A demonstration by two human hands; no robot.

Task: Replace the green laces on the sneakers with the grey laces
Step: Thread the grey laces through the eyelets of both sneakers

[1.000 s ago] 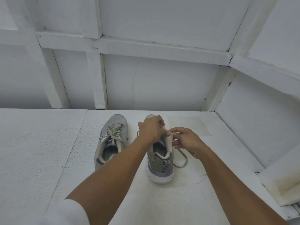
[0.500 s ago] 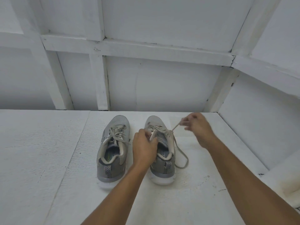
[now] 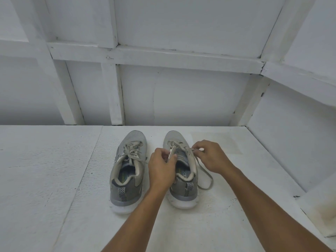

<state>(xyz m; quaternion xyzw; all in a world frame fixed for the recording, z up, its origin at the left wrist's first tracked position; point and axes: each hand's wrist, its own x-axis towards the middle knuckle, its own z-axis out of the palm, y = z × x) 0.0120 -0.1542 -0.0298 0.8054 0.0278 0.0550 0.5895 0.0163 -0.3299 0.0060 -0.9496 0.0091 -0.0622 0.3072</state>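
Two grey sneakers stand side by side on the white surface, toes pointing away from me. The left sneaker [image 3: 127,171] is laced and tied with a pale lace. My left hand [image 3: 161,170] pinches the tongue of the right sneaker [image 3: 183,186] and holds it up. My right hand [image 3: 211,157] pinches the pale grey-green lace [image 3: 205,177] at the shoe's right eyelets. A loose loop of that lace lies on the surface to the right of the shoe.
The white textured table [image 3: 54,179] runs back to a white panelled wall [image 3: 174,99]. A white side wall [image 3: 294,139] closes the right side, with a stained white ledge [image 3: 321,208] at the lower right.
My right hand has come back down from its raised pull to the right sneaker's eyelets. My left hand has stayed on the tongue. The view has tilted a little.
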